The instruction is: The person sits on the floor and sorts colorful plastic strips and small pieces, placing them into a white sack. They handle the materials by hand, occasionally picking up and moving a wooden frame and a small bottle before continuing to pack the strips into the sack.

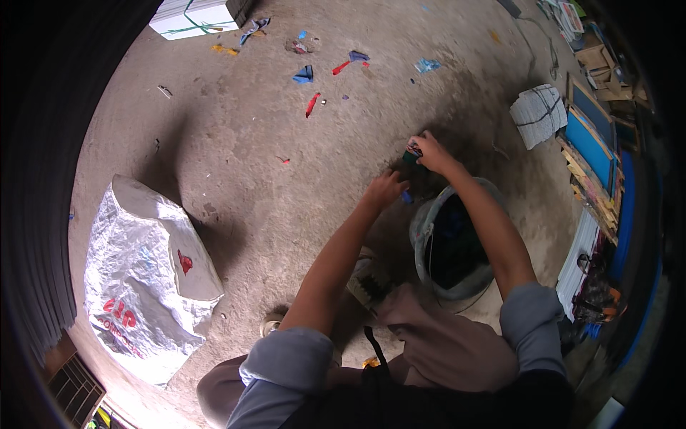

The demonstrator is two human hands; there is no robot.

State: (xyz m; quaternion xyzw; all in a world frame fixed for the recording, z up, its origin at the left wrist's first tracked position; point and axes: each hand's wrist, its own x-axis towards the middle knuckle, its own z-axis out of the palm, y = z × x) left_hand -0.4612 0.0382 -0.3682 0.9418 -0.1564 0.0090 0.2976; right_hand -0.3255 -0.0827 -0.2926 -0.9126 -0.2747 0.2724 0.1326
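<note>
Both my arms reach forward over the concrete floor. My right hand [430,151] is closed with its fingers around a small dark green piece [410,156], whose kind I cannot make out. Lower and to the left, my left hand [386,189] has its fingers curled together. A small blue scrap [406,196] shows right beside its fingertips; whether they grip it is unclear. Under my right forearm stands a grey bucket [420,243] with a thin wire handle, dark inside with some bluish stuff in it.
A white woven sack [136,286] lies at the left. Red scraps [312,105] and blue scraps [304,74] are scattered ahead. A tied white stack [196,18] sits far left, a tied grey-white bundle [539,116] at right beside blue panels [589,146]. A brush-like bristled object [369,286] lies near my legs.
</note>
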